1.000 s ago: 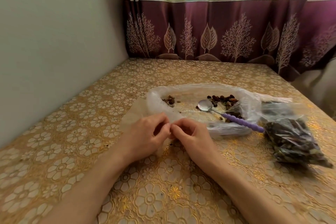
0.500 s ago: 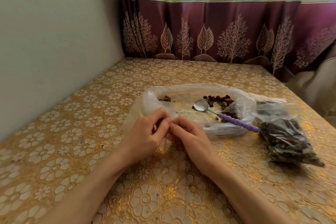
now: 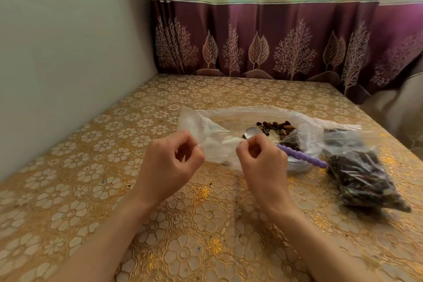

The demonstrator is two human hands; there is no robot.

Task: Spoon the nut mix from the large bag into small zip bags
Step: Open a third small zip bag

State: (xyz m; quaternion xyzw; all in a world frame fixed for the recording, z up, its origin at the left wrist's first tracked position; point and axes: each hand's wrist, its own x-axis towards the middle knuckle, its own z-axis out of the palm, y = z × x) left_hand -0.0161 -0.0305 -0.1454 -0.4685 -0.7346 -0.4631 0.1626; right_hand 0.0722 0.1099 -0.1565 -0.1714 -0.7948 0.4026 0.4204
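Observation:
A small clear zip bag point(image 3: 217, 144) is stretched between my two hands above the table. My left hand point(image 3: 170, 165) pinches its left top edge and my right hand point(image 3: 261, 162) pinches its right top edge. Behind them lies the large clear bag point(image 3: 306, 126), open and nearly flat, with a little dark nut mix point(image 3: 277, 126) in it. A spoon with a purple beaded handle point(image 3: 304, 158) rests in that bag; its metal bowl point(image 3: 250, 132) shows just past my right fingers. A filled bag of nut mix point(image 3: 359, 174) lies at the right.
The table carries a gold floral cloth point(image 3: 206, 224). A plain wall point(image 3: 68, 52) runs along the left side. A maroon curtain with tree patterns point(image 3: 274, 41) hangs behind the far edge. Beige fabric point(image 3: 398, 107) shows at the far right.
My hands were together at the table, pinching the small bag's top. They have since lifted and moved apart, pulling the small bag taut between them.

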